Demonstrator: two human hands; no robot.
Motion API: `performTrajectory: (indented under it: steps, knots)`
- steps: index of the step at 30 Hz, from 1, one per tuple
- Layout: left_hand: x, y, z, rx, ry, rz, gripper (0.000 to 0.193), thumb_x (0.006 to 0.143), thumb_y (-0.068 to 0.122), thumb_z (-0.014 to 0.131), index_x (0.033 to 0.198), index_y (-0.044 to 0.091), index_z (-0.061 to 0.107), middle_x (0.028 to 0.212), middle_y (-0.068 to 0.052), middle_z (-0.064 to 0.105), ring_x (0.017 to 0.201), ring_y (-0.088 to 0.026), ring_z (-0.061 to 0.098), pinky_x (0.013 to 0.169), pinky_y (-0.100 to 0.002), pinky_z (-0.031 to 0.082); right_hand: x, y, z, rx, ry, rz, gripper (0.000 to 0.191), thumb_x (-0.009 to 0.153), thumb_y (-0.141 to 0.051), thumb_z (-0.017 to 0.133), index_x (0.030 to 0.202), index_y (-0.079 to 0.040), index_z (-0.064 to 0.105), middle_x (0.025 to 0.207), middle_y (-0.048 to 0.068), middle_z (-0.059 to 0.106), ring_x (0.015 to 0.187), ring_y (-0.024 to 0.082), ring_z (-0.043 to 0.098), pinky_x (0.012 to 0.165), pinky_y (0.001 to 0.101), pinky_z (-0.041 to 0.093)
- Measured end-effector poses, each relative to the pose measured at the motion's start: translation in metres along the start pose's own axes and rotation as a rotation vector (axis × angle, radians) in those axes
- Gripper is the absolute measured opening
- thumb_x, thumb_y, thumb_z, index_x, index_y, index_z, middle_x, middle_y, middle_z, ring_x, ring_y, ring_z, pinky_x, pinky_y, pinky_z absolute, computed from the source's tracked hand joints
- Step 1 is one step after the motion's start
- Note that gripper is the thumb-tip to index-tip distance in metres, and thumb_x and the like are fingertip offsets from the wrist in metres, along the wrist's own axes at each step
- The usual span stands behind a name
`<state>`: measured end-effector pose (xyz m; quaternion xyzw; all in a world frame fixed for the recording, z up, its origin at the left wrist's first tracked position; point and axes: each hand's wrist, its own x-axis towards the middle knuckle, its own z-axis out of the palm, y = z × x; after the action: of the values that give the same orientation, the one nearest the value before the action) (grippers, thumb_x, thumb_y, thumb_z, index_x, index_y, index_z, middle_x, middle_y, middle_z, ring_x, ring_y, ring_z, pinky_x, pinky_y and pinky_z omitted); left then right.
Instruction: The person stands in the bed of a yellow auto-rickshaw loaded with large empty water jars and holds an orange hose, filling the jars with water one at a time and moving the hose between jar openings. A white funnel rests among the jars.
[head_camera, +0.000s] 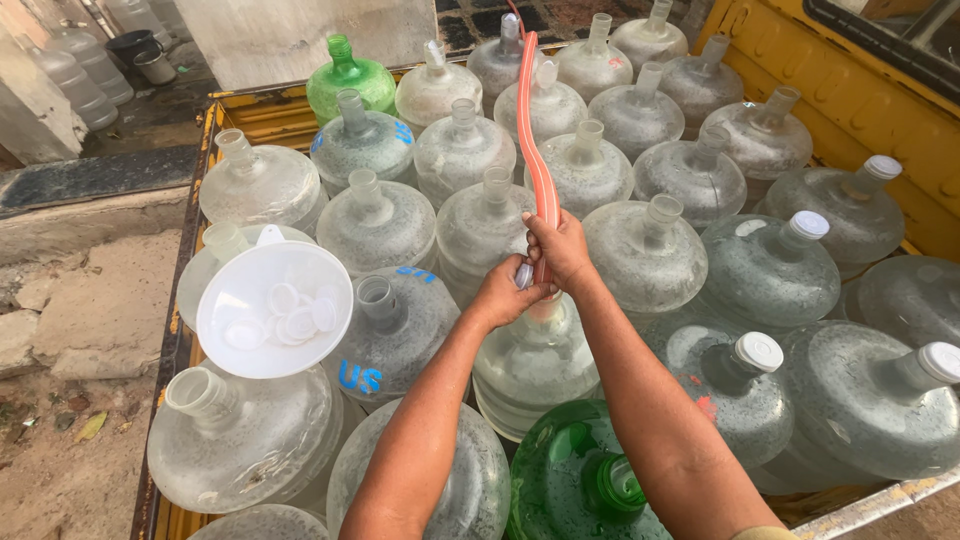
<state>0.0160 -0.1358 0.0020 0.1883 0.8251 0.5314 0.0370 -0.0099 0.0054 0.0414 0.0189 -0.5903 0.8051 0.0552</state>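
Hose (536, 150), orange, long axis running up and away over the clear jugs, its near end gripped in the closed right hand (560, 248) above a jug neck, left hand (503, 292) just below pinching a small white cap (524, 275).

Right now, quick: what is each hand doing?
Left hand: closed around the neck of the clear water jug, at the hose end.
Right hand: closed on the orange hose, holding it over that jug.
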Motion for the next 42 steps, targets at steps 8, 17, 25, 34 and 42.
performTrajectory:
  steps: [8, 17, 25, 34, 42]
  knots:
    - [0.006, 0.001, 0.002, 0.017, 0.007, 0.006, 0.055, 0.076, 0.04, 0.086, 0.111, 0.003, 0.062, 0.105, -0.01, 0.073, 0.094, -0.019, 0.071, 0.081, -0.037, 0.055, 0.007, -0.001, -0.005, 0.003, -0.008, -0.009, 0.021, 0.093, -0.017, 0.071, 0.095, -0.005, 0.054, 0.066, 0.002, 0.056, 0.047, 0.01, 0.049, 0.043, 0.0299, 0.045]
    - [0.014, 0.004, 0.011, 0.012, 0.007, 0.01, 0.054, 0.076, 0.039, 0.085, 0.11, 0.003, 0.062, 0.106, -0.01, 0.073, 0.094, -0.019, 0.071, 0.081, -0.037, 0.056, 0.011, -0.005, -0.014, -0.011, 0.001, -0.005, 0.022, 0.094, -0.017, 0.071, 0.096, -0.005, 0.054, 0.067, 0.002, 0.057, 0.048, 0.01, 0.05, 0.043, 0.0302, 0.046]
    - [0.006, 0.008, 0.015, 0.009, 0.006, 0.002, 0.054, 0.076, 0.039, 0.086, 0.111, 0.004, 0.062, 0.105, -0.009, 0.073, 0.094, -0.018, 0.07, 0.081, -0.036, 0.055, 0.004, -0.005, -0.017, -0.008, 0.006, 0.008, 0.021, 0.094, -0.017, 0.071, 0.096, -0.005, 0.054, 0.067, 0.003, 0.057, 0.048, 0.01, 0.05, 0.043, 0.0303, 0.047]
    - [0.005, 0.006, 0.014, 0.01, 0.0, -0.005, 0.053, 0.076, 0.039, 0.085, 0.109, 0.004, 0.062, 0.104, -0.009, 0.073, 0.092, -0.018, 0.07, 0.079, -0.037, 0.055, 0.002, -0.004, -0.016, -0.019, 0.008, 0.011, 0.02, 0.094, -0.017, 0.071, 0.096, -0.005, 0.054, 0.067, 0.002, 0.057, 0.047, 0.01, 0.05, 0.043, 0.0301, 0.046]
    - [0.002, 0.002, 0.01, 0.012, -0.001, -0.01, 0.053, 0.076, 0.037, 0.085, 0.11, 0.004, 0.063, 0.104, -0.009, 0.073, 0.093, -0.019, 0.07, 0.08, -0.037, 0.055, -0.001, -0.002, -0.011, -0.007, -0.003, 0.013, 0.021, 0.094, -0.017, 0.071, 0.095, -0.005, 0.054, 0.067, 0.002, 0.057, 0.048, 0.01, 0.05, 0.044, 0.0301, 0.046]
